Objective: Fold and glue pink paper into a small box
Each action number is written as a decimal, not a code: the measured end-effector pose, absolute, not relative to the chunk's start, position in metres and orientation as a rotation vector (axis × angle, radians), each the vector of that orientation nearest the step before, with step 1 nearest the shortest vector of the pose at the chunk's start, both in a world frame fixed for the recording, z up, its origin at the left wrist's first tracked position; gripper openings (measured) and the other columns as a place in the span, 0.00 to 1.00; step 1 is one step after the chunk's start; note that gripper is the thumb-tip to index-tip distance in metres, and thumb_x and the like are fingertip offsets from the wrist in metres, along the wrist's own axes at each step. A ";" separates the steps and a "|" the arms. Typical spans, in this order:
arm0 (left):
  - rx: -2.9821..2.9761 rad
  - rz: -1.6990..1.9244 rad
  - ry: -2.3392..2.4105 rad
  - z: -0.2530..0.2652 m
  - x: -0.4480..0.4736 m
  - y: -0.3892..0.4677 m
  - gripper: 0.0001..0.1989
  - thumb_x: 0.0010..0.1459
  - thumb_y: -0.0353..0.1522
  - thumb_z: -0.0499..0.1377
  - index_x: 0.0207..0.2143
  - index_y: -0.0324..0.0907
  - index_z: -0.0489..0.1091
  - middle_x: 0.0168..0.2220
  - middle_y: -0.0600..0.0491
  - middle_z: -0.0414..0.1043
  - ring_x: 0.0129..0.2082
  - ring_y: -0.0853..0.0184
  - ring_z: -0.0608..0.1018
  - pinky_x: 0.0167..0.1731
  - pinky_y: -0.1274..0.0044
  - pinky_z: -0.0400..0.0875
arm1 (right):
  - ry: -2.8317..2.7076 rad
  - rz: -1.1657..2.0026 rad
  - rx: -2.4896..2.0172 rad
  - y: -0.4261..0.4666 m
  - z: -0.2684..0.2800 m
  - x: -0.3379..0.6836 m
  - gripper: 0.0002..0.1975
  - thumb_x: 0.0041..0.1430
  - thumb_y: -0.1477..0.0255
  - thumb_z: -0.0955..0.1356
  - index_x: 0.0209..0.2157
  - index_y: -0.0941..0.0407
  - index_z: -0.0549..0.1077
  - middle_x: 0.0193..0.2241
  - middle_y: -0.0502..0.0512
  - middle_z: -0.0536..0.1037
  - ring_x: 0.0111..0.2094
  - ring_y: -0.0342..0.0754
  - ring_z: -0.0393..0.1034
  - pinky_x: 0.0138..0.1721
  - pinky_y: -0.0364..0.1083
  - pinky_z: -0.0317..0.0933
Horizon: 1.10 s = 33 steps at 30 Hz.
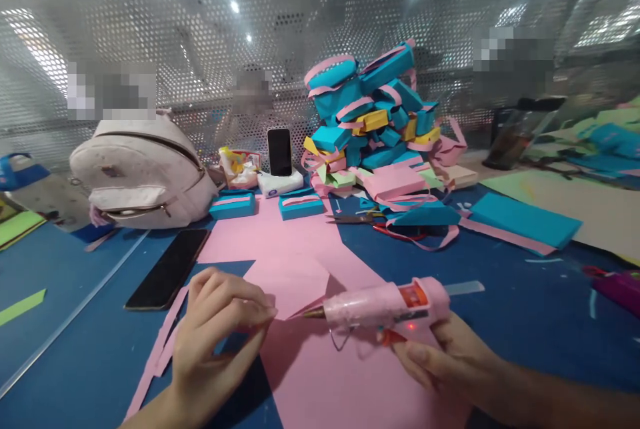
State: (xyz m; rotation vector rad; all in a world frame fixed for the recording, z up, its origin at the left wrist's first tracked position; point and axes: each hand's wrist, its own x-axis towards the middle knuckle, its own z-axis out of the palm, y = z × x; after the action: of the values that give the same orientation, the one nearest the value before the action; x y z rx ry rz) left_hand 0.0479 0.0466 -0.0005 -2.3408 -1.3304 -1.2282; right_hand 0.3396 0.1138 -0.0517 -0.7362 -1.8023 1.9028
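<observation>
My right hand grips a pink hot glue gun by its handle, fingers at the orange trigger. A small red light glows on its side, and a clear glue stick sticks out of the back. The metal nozzle points left, at the edge of a folded piece of pink paper. My left hand is closed, thumb and fingertips pinching that paper's left corner close to the nozzle. Beneath lies a larger pink sheet on the blue table. Whether glue has come out cannot be made out.
A black phone and pink strips lie left, before a pale backpack. Small blue boxes stand behind the pink sheet. Scissors lie by a tall pile of blue and pink paper pieces. A perforated screen stands behind.
</observation>
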 end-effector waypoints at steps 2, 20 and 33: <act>-2.353 -1.214 -1.319 -0.001 0.050 0.046 0.10 0.55 0.20 0.61 0.31 0.44 0.69 0.30 0.55 0.75 0.31 0.66 0.75 0.39 0.66 0.62 | -1.824 1.887 -0.739 0.114 -0.050 0.340 0.25 0.59 0.46 0.64 0.30 0.56 0.67 0.19 0.45 0.59 0.21 0.40 0.50 0.23 0.42 0.50; -2.381 -1.233 -1.312 -0.001 0.054 0.046 0.10 0.54 0.19 0.60 0.31 0.43 0.69 0.30 0.54 0.74 0.32 0.65 0.75 0.37 0.66 0.62 | -1.972 1.702 -0.684 0.114 -0.040 0.340 0.24 0.62 0.50 0.62 0.23 0.54 0.64 0.18 0.46 0.57 0.20 0.40 0.50 0.19 0.42 0.50; -2.396 -1.235 -1.295 -0.001 0.058 0.045 0.11 0.54 0.19 0.60 0.31 0.44 0.69 0.30 0.55 0.74 0.32 0.65 0.75 0.37 0.66 0.62 | -1.895 1.851 -0.650 0.112 -0.045 0.342 0.24 0.63 0.50 0.62 0.25 0.55 0.61 0.21 0.46 0.60 0.22 0.39 0.52 0.23 0.41 0.52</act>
State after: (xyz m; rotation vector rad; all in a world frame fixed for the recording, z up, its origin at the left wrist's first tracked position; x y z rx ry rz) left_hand 0.0579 0.0453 -0.0006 -2.3956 -1.2950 -1.2352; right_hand 0.3420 0.1124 -0.0454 -0.6496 -1.8950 1.8505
